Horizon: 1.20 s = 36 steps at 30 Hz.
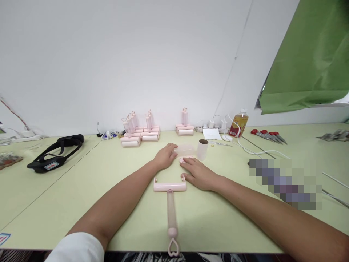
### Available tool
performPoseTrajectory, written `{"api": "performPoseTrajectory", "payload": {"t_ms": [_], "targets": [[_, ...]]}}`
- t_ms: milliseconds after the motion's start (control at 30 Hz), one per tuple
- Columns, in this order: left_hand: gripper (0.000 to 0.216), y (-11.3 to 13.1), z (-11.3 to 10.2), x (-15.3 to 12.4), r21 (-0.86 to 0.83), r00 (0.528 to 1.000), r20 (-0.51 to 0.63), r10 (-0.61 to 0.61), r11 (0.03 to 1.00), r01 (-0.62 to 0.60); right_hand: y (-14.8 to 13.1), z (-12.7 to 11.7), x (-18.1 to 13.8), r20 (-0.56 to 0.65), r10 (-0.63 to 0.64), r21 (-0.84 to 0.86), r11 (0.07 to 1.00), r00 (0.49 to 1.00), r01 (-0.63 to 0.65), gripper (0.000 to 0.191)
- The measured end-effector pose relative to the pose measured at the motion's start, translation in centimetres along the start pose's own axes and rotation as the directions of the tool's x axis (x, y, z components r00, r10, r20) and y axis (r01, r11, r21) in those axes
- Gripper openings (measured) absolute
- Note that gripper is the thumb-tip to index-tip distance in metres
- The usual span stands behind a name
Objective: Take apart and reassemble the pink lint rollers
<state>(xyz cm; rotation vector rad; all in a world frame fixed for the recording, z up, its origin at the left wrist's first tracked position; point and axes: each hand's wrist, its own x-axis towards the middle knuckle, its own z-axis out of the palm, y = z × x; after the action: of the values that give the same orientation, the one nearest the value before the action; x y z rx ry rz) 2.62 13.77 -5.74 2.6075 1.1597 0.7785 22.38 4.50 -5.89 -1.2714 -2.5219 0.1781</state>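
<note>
Head view: a pink frame (170, 186) is laid on the pale green table (131, 222), its two arms pointed to 12 o'clock and its handle (171, 214), ended by a heart-shaped loop, run out to 6 o'clock. With the frame taken as the clock's centre, the left hand (165, 156) is placed at 12, its fingers beside the left end of a clear cover (185, 149); whether the cover is pinched cannot be told. At 2 to 3, the right hand (200, 174) is held with thumb and fingers apart, the fingertips set on a small pink piece (181, 160) and the thumb brought to the frame's right arm. A white tube (202, 151) is stood upright between 1 and 2, just beyond the right hand. Pink rollers (149, 136) are grouped toward 11, and others (185, 131) are placed between 12 and 1. A bottle (239, 123) is seen at 2, and a black strap (53, 162) between 9 and 10.
</note>
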Motion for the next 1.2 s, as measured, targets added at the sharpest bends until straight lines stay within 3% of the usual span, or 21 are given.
{"api": "performPoseTrajectory", "payload": {"t_ms": [100,200,267,333,600,900,1067,1133,1167,1200], "targets": [[0.037,-0.1,0.1,-0.1,-0.013,1.0,-0.005,-0.009,1.0,0.009,-0.2,-0.9,-0.1,-0.083,0.093,0.004,0.996,0.992,-0.093,0.041],[0.039,-0.3,0.2,-0.2,-0.022,1.0,0.0,-0.025,0.999,0.025,-0.2,-2.5,-0.2,-0.136,0.302,-0.028,0.951,0.944,-0.308,0.032],[0.04,-0.3,0.2,-0.2,-0.026,0.999,0.007,-0.032,0.999,0.032,0.2,-3.5,-0.4,-0.091,0.427,-0.06,0.899,0.9,-0.433,0.028],[0.041,-0.4,0.2,-0.3,-0.031,0.999,0.013,-0.035,0.999,0.035,0.9,-4.2,-0.6,-0.031,0.475,-0.073,0.876,0.879,-0.476,0.023],[0.042,-0.5,0.2,-0.3,-0.067,0.999,0.029,-0.018,0.998,0.02,3.1,-3.7,-0.1,-0.022,0.45,-0.047,0.892,0.893,-0.45,0.016],[0.044,0.3,-0.1,-0.7,-0.117,0.999,0.027,-0.041,0.992,0.044,2.5,-3.6,-0.2,-0.036,0.46,0.003,0.888,0.887,-0.46,0.016],[0.032,2.5,-3.1,-0.2,-0.094,0.991,-0.027,-0.134,0.987,0.131,1.7,-3.9,-0.2,-0.094,0.482,0.022,0.876,0.871,-0.482,0.018],[0.031,4.2,-5.0,-0.8,-0.09,0.992,0.031,-0.124,0.988,0.126,1.1,-4.0,-0.3,-0.142,0.466,0.057,0.885,0.873,-0.463,0.018],[0.035,5.1,-5.9,-1.4,-0.09,0.988,0.111,-0.104,0.989,0.114,0.6,-4.1,-0.4,-0.166,0.449,0.093,0.894,0.878,-0.439,0.019],[0.039,6.0,-6.7,-2.2,-0.063,0.958,0.277,-0.076,0.993,0.097,0.1,-4.1,-0.5,-0.185,0.428,0.142,0.903,0.885,-0.406,0.02]]}}
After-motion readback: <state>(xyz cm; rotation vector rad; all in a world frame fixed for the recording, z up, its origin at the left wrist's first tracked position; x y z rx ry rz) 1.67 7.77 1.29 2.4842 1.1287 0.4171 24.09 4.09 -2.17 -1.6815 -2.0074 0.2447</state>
